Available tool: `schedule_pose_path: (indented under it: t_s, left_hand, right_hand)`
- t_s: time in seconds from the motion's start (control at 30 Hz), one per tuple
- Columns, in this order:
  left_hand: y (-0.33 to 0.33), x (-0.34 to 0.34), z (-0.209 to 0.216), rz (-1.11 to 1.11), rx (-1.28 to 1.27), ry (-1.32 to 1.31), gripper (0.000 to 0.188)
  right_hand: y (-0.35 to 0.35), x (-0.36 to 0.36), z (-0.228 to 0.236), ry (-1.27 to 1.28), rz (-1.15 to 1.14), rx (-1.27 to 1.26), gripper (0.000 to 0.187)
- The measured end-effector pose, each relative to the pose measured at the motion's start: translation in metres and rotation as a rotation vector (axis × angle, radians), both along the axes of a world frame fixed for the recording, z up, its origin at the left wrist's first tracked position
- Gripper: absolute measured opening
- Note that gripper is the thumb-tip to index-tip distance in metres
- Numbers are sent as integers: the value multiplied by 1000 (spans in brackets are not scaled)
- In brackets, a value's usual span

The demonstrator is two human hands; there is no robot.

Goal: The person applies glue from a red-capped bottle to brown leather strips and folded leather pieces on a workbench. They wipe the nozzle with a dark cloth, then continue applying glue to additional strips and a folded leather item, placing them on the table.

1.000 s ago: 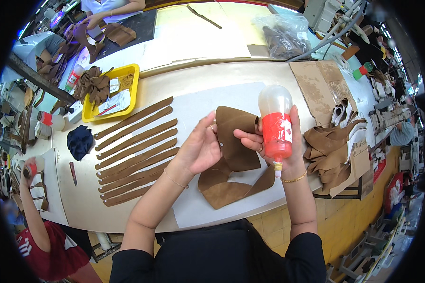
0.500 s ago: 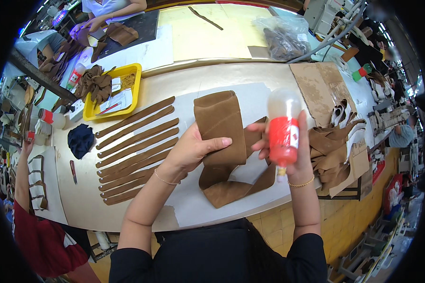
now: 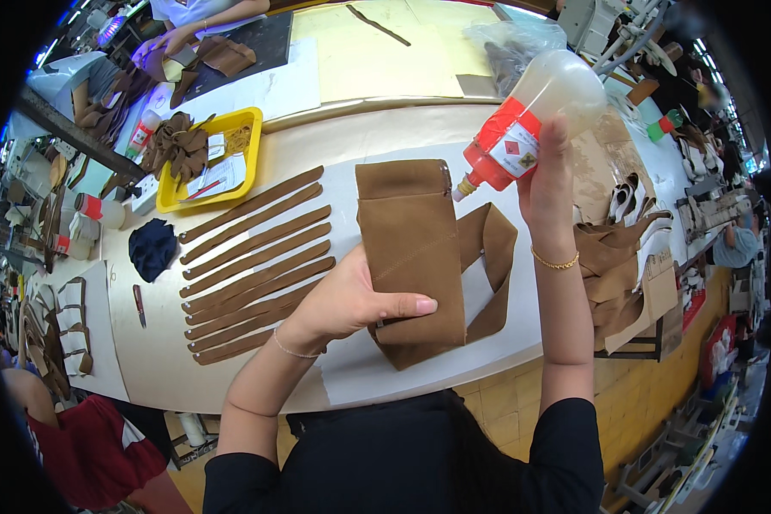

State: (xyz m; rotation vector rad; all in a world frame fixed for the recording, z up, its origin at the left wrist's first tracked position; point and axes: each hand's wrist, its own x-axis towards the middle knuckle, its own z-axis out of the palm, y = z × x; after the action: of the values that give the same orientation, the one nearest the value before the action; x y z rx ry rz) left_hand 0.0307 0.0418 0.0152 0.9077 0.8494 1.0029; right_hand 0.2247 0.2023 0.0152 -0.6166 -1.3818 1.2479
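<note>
My left hand (image 3: 343,300) is closed on a flat, folded piece of brown suede-like material (image 3: 415,244), thumb on top and fingers hidden beneath. The piece's top flap is folded over, and a diagonal seam line crosses its face. Behind it to the right, a curved brown band (image 3: 495,248) loops on the white sheet; whether the two are joined is hidden. In my right hand (image 3: 550,184) is a translucent squeeze bottle (image 3: 565,90) with a red band and white label. It tilts nozzle-down to the left, its tip beside the piece's upper right corner.
Several brown strips (image 3: 261,274) lie side by side at left. Beyond are a dark blue cloth (image 3: 152,254), a small knife-like tool (image 3: 139,306) and a yellow tray (image 3: 253,171). Brown pieces (image 3: 608,274) are heaped at right. Co-workers sit far left and near left.
The bottle has risen, moving right and away from me, and turned from pointing straight down to a slant toward the brown piece. My left hand has brought the piece slightly nearer and flatter.
</note>
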Motion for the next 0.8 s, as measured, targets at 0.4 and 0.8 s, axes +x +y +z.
schedule_pose_path:
  t_s: [0.4,0.8]
  left_hand:
    - [-1,1,4,-1,-5,1,62]
    - [-1,1,3,23,10,-21,62]
  right_hand:
    - [-9,-20,25,-115,-119,245,67]
    - [-22,-24,30,-116,-71,392,63]
